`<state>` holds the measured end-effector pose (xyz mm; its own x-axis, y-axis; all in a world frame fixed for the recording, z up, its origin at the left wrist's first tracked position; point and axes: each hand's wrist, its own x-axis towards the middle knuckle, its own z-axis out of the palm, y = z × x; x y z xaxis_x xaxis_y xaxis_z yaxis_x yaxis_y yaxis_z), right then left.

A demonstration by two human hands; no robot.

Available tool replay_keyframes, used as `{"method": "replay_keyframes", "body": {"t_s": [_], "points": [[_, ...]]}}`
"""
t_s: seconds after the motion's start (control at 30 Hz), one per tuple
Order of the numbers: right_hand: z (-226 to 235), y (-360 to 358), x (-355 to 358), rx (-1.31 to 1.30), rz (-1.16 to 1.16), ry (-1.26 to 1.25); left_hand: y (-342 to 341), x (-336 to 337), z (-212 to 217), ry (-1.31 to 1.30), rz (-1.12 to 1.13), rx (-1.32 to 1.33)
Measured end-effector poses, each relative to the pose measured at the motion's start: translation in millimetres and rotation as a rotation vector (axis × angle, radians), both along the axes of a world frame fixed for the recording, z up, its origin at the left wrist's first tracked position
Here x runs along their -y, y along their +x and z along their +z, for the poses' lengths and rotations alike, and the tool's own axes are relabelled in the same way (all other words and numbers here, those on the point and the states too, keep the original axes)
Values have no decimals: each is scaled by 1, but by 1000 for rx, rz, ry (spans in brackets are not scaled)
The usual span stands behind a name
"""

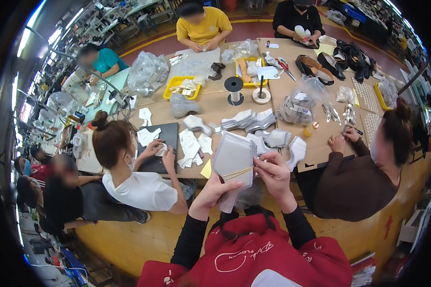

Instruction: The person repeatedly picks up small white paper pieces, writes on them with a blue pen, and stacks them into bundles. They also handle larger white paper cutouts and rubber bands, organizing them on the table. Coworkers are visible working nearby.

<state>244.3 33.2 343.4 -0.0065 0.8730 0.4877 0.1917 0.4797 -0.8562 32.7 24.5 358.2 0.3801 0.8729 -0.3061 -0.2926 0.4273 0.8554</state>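
Observation:
A thick stack of white shaped pieces [231,155], apparently cut material, is held up in front of me over the table's near edge. My left hand [212,193] grips its lower left side, with the thumb across the front. A tan rubber band [238,174] crosses the stack's face just above that thumb. At the right edge, the fingers of my right hand [274,177] are pinched together where the band ends. Beyond the stack lie more bundles of white pieces [244,119] and loose flat white pieces [189,146].
The brown-covered table [206,100] carries a thread spool [234,91], yellow trays [183,87], plastic bags [148,71], scissors [287,68] and dark shoes [316,68]. A co-worker in white [139,189] sits close on my left; another in brown [354,177] is on my right.

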Motion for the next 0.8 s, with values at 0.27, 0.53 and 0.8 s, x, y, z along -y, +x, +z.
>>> {"method": "replay_keyframes", "body": {"t_s": [0.27,0.53,0.8], "points": [[36,-23,24,156,92,115,-29,43,27,159,131,-13],[48,-50,52,244,43,215,-46,59,37,252,166,-65],[51,-70,44,529,283,331,-60,69,32,350,194,-344]]}}
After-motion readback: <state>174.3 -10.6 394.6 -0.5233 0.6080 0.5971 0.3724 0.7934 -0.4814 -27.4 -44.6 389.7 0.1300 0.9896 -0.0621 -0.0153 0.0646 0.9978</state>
